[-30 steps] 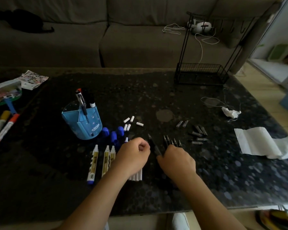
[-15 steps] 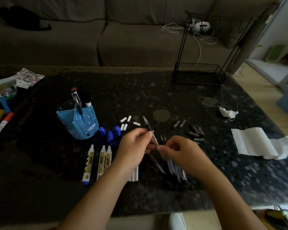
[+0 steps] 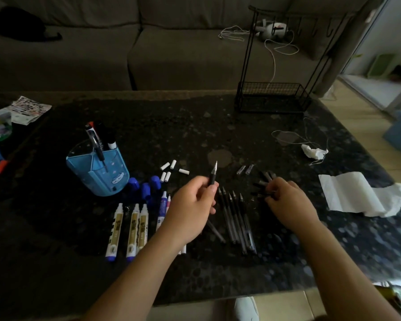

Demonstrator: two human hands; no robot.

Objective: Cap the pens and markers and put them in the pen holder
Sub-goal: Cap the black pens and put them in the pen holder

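Head view: the left hand (image 3: 192, 205) grips an uncapped slim black pen (image 3: 213, 176), tip up; the right hand (image 3: 289, 202) curls its fingers onto loose dark pen caps (image 3: 265, 178), though I cannot tell whether it pinches one. Little looks done: the blue plastic pen holder (image 3: 97, 174) beyond-left of the left hand has few pens, while bare black pens (image 3: 235, 216) lie between the hands and white markers (image 3: 130, 228) and blue caps (image 3: 145, 187) wait left. Open black stone table (image 3: 195, 126) lies beyond both hands, its near edge under the forearms.

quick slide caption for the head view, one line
Left hand holds an uncapped black pen tip-up while the right hand touches loose caps on the table.
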